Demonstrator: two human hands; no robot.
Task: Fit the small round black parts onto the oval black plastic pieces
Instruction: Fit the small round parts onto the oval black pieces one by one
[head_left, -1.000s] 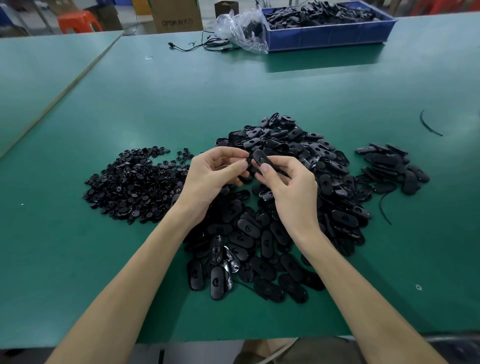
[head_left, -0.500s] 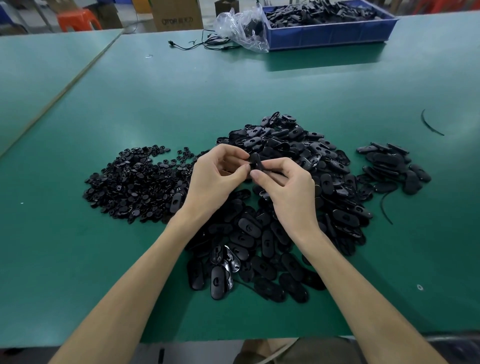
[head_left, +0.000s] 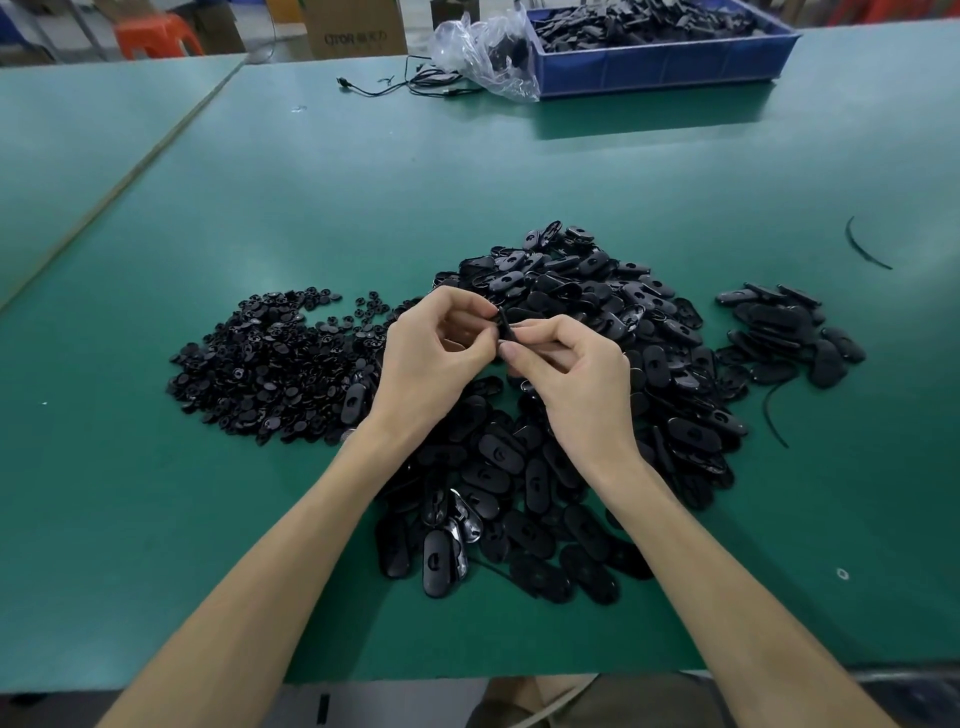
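While hands meet, left hand (head_left: 431, 364) and right hand (head_left: 579, 382) pinching thin black piece (head_left: 504, 326), glossy oval pile (head_left: 498, 457) beneath

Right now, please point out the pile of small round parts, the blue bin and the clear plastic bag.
pile of small round parts (head_left: 270, 364), head view, middle of the heap.
blue bin (head_left: 665, 67), head view, front wall.
clear plastic bag (head_left: 488, 52), head view, crumpled near side.
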